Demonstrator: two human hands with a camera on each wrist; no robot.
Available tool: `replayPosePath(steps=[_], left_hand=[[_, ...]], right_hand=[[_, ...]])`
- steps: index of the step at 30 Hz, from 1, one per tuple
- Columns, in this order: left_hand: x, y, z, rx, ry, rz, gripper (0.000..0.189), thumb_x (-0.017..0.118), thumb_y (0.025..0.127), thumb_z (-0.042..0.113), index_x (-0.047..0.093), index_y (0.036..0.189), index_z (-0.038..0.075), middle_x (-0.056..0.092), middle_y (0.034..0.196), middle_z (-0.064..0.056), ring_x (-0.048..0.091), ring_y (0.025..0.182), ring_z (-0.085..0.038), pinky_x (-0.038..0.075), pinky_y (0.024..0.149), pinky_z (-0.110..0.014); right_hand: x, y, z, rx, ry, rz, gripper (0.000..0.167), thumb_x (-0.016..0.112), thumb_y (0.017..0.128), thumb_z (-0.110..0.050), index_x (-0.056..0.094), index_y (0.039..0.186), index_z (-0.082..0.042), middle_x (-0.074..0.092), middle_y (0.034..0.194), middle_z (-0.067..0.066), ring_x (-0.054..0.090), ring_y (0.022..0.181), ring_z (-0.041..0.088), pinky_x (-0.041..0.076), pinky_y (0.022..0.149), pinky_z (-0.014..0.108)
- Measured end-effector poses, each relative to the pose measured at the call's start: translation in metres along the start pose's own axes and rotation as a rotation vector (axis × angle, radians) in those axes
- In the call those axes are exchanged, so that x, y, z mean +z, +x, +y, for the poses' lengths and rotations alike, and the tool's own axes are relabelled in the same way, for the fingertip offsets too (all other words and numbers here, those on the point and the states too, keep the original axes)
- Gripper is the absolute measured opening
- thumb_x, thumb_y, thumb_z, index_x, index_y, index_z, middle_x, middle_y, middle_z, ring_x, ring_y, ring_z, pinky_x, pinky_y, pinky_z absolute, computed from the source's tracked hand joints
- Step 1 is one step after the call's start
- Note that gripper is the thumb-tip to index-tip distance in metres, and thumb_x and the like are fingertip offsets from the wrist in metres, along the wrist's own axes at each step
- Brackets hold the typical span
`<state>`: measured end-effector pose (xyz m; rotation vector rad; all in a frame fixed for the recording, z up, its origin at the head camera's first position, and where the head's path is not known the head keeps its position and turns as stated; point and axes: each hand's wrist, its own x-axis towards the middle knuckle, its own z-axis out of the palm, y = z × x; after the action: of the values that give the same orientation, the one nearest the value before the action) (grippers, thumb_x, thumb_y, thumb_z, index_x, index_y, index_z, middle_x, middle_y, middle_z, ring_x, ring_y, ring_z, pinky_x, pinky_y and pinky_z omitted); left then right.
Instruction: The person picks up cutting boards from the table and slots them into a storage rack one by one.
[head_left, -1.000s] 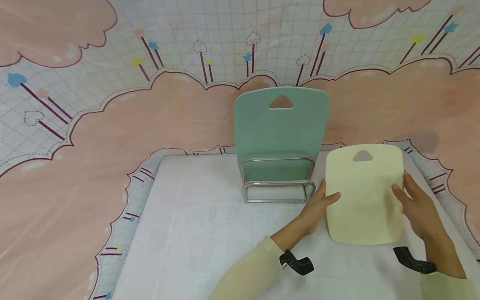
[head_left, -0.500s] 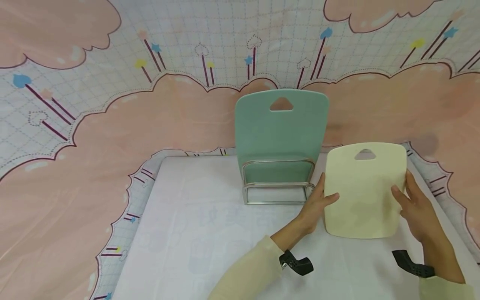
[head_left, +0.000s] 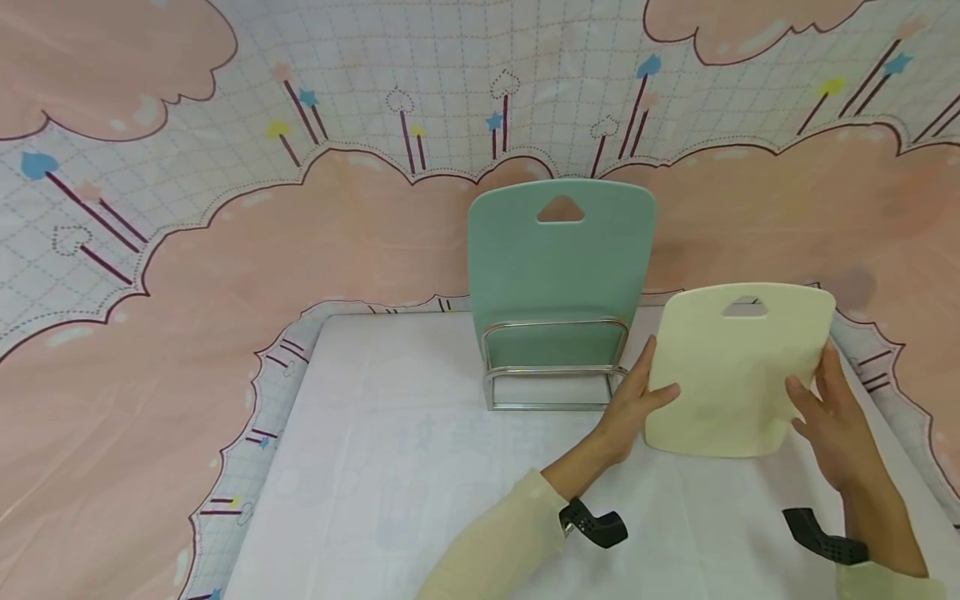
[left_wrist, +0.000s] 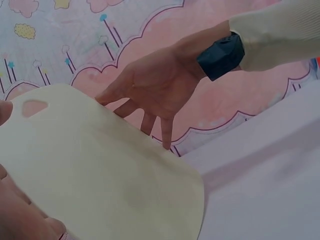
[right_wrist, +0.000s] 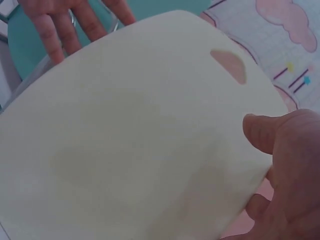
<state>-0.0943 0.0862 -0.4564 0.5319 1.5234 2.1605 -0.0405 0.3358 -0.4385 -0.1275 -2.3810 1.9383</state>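
Note:
A pale yellow cutting board [head_left: 738, 375] with a rounded handle hole is held tilted between both hands. My left hand [head_left: 633, 408] holds its left edge, thumb lying over the face and fingers along the side. At the right edge my right hand [head_left: 843, 425] pinches the board, and the right wrist view shows its thumb [right_wrist: 260, 131] on the face with fingers behind. A larger green cutting board [head_left: 562, 267] stands upright in a metal wire rack [head_left: 555, 368], left of the yellow one. The rack's right end is partly hidden by my left hand.
A white tabletop [head_left: 360, 467] lies beneath, with the rack near its back edge. Behind and around it hangs a pink and white patterned cloth [head_left: 360, 225]. A dark band with a camera mount [head_left: 596, 527] sits on each wrist.
The yellow board has tilted, its lower edge rising and its top shifting to the right. My hands keep hold at its sides with little movement. The green board and rack stay put.

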Motion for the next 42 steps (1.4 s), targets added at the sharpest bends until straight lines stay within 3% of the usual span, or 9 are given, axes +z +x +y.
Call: replayPosePath(steps=[9,16,20,28,32,36,39,42], left_hand=[[0.0,0.0,0.001,0.029,0.101,-0.024,0.074,0.05,0.099,0.026,0.002,0.155,0.021,-0.002,0.157,0.012,-0.005,0.141,-0.004,0.003,0.113,-0.032],[0.001,-0.002,0.001,0.079,0.181,-0.035,0.074,0.052,0.099,0.026,0.003,0.155,0.025,0.001,0.157,0.013,-0.002,0.142,-0.008,0.007,0.113,-0.033],[-0.001,-0.002,0.001,0.118,0.212,-0.043,0.073,0.052,0.099,0.026,0.004,0.154,0.03,0.003,0.157,0.014,0.0,0.143,-0.009,0.009,0.114,-0.036],[-0.002,-0.002,-0.002,0.164,0.25,-0.047,0.074,0.053,0.099,0.028,0.004,0.155,0.025,0.003,0.159,0.009,0.002,0.143,-0.008,0.011,0.114,-0.036],[-0.002,-0.001,-0.003,0.17,0.336,-0.034,0.076,0.054,0.099,0.025,0.004,0.155,0.023,0.003,0.159,0.007,0.003,0.143,-0.009,0.013,0.114,-0.035],[-0.002,0.002,-0.003,0.175,0.44,-0.006,0.079,0.057,0.097,0.018,0.003,0.155,0.023,0.003,0.159,0.008,0.004,0.143,-0.009,0.014,0.114,-0.036],[-0.002,0.003,-0.004,0.186,0.504,-0.003,0.082,0.059,0.096,0.016,0.001,0.155,0.023,0.002,0.159,0.007,0.004,0.143,-0.009,0.013,0.114,-0.036],[-0.003,0.003,-0.005,0.198,0.549,-0.008,0.084,0.059,0.096,0.016,-0.001,0.154,0.022,-0.001,0.159,0.009,0.003,0.143,-0.01,0.013,0.114,-0.035]], right_hand=[[0.007,-0.004,0.002,-0.077,0.162,0.055,0.073,0.044,0.101,-0.005,0.007,0.152,-0.042,-0.005,0.158,-0.013,-0.003,0.141,0.037,-0.011,0.082,0.075],[0.016,-0.006,0.01,-0.124,0.279,0.124,0.074,0.043,0.1,0.001,0.011,0.153,-0.039,-0.002,0.159,-0.012,-0.004,0.144,0.019,-0.017,0.087,0.068],[0.018,-0.006,0.014,-0.143,0.319,0.152,0.074,0.043,0.099,0.002,0.011,0.153,-0.038,-0.002,0.159,-0.012,0.0,0.144,0.026,-0.017,0.09,0.065],[0.023,-0.005,0.016,-0.18,0.381,0.181,0.072,0.041,0.098,0.006,0.018,0.153,-0.034,0.006,0.158,-0.013,0.015,0.143,0.029,-0.014,0.094,0.062],[0.025,-0.005,0.017,-0.203,0.399,0.199,0.075,0.04,0.097,0.01,0.018,0.153,-0.034,0.009,0.158,-0.014,0.019,0.142,0.027,-0.004,0.101,0.056],[0.026,-0.005,0.017,-0.26,0.443,0.191,0.077,0.037,0.095,0.016,0.017,0.154,-0.031,0.008,0.159,-0.012,0.024,0.14,0.028,0.018,0.104,0.044],[0.027,-0.004,0.017,-0.329,0.476,0.166,0.079,0.035,0.093,0.02,0.018,0.154,-0.026,0.008,0.159,-0.007,0.028,0.138,0.029,0.034,0.1,0.033],[0.027,-0.004,0.019,-0.376,0.493,0.141,0.08,0.035,0.091,0.023,0.017,0.155,-0.023,0.007,0.16,-0.004,0.029,0.137,0.03,0.041,0.096,0.027]])
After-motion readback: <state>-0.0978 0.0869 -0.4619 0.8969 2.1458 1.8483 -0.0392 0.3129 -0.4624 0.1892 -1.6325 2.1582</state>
